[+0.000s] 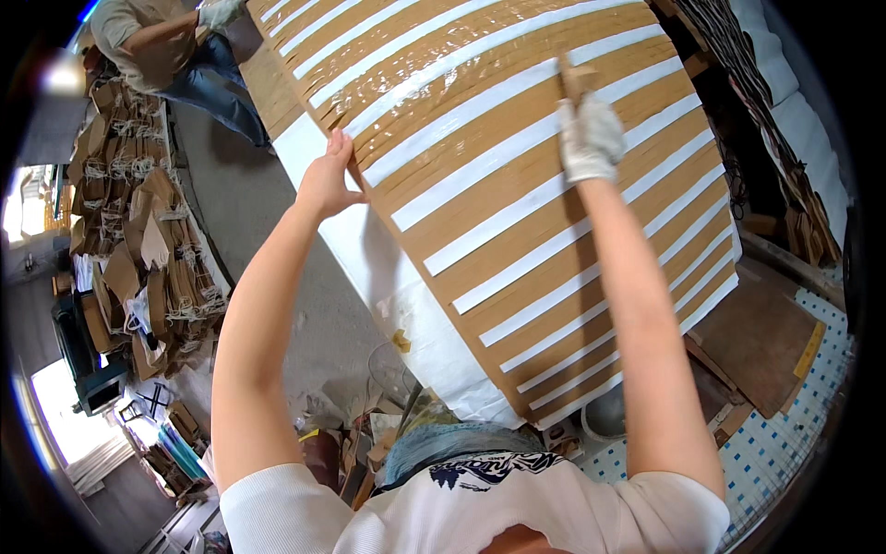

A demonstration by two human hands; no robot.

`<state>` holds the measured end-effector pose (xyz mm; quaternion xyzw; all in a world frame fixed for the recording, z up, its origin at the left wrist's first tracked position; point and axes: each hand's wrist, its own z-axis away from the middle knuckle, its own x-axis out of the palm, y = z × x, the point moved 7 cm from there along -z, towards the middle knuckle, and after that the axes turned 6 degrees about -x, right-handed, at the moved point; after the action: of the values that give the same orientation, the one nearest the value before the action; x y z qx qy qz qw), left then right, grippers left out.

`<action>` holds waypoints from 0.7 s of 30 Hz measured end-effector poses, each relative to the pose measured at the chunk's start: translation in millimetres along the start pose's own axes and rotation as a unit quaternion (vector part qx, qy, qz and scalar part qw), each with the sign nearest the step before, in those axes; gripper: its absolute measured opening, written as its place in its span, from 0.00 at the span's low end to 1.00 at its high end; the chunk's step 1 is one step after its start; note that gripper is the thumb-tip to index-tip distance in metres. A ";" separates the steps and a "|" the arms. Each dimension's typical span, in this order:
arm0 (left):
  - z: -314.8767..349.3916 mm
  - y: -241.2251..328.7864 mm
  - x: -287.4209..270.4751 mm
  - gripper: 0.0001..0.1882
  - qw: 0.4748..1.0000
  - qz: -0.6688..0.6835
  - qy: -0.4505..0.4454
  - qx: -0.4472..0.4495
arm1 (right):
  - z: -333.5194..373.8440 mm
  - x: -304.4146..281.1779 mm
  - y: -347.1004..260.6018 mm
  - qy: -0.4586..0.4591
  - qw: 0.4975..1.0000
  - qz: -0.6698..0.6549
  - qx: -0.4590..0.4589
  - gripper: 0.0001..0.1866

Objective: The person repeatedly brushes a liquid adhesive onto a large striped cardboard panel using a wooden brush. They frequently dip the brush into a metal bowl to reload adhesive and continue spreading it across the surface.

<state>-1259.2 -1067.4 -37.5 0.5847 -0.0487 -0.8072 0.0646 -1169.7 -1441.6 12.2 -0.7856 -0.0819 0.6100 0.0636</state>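
A long spread of brown strips with white stripes (pixel 531 152) slopes away in front of me, its far part shiny. My left hand (pixel 325 183), bare, touches its left edge, with the thumb and fingers apart. A small brown flap rises at that edge between the thumb and fingers. On the right half, my right hand (pixel 591 143) wears a white glove and is closed around a flat, light-brown tool (pixel 576 81). The tool points away from me over the stripes; its exact kind cannot be told. White sheeting (pixel 434 323) shows along the left side below the strips.
Another person (pixel 152 42) with a white glove stands at the far left of the worktop. Bundles of tied brown pieces (pixel 138 212) line the left floor. A brown board (pixel 761 337) lies at right on a blue-dotted surface (pixel 784 462). A grey bucket (pixel 604 415) sits below the near edge.
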 end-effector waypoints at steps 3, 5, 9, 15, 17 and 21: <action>-9.3 -18.8 3.7 0.47 0.999 0.001 -0.011 0.033 | 77.9 20.7 -100.8 0.040 0.990 -0.018 -0.132 0.10; -11.4 -25.3 1.9 0.40 0.998 0.054 -0.006 0.036 | 131.1 15.2 -162.5 -0.010 0.979 0.027 -0.200 0.12; -17.9 -27.5 4.0 0.36 0.999 0.032 -0.015 0.037 | 143.0 16.9 -150.8 -0.143 0.961 -0.171 -0.161 0.15; -16.3 -28.2 8.9 0.29 0.997 0.034 0.026 0.059 | 97.9 -8.1 -97.2 -0.075 0.995 -0.064 0.003 0.18; -23.3 -22.2 5.8 0.28 0.997 -0.003 0.015 0.074 | 140.7 29.1 -132.0 0.013 0.993 -0.016 -0.115 0.18; -24.7 -27.9 10.0 0.28 0.997 -0.046 -0.020 0.066 | 196.4 21.5 -192.1 -0.075 0.969 -0.090 -0.219 0.13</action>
<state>-1240.2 -1041.6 -58.9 0.5734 -0.0760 -0.8157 -0.0125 -1364.5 -1249.2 -18.4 -0.7217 -0.2879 0.6265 -0.0616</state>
